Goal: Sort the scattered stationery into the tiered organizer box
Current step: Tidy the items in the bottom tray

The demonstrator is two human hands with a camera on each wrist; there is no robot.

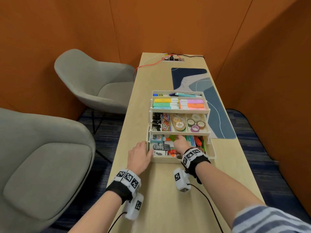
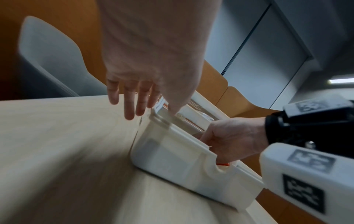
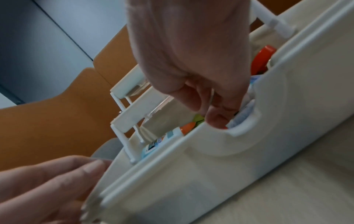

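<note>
The white tiered organizer box (image 1: 166,159) stands open on the wooden table, its trays stepped back. Pastel highlighters (image 1: 178,103) fill the upper tray; clips and tape rolls (image 1: 196,122) fill the middle one. A glue bottle (image 1: 157,138) and other items lie in the bottom compartment. My left hand (image 1: 139,153) rests with straight fingers against the box's left front corner (image 2: 172,159), thumb on the rim. My right hand (image 1: 181,143) reaches down into the bottom compartment with fingers (image 3: 216,119) curled among the contents. What they hold is hidden behind the front wall (image 3: 210,174).
A blue patterned desk mat (image 1: 217,105) lies right of and behind the box. A power strip (image 1: 173,60) with red and black cables sits at the table's far end. Two grey chairs (image 1: 94,84) stand to the left. Orange partition walls enclose the booth.
</note>
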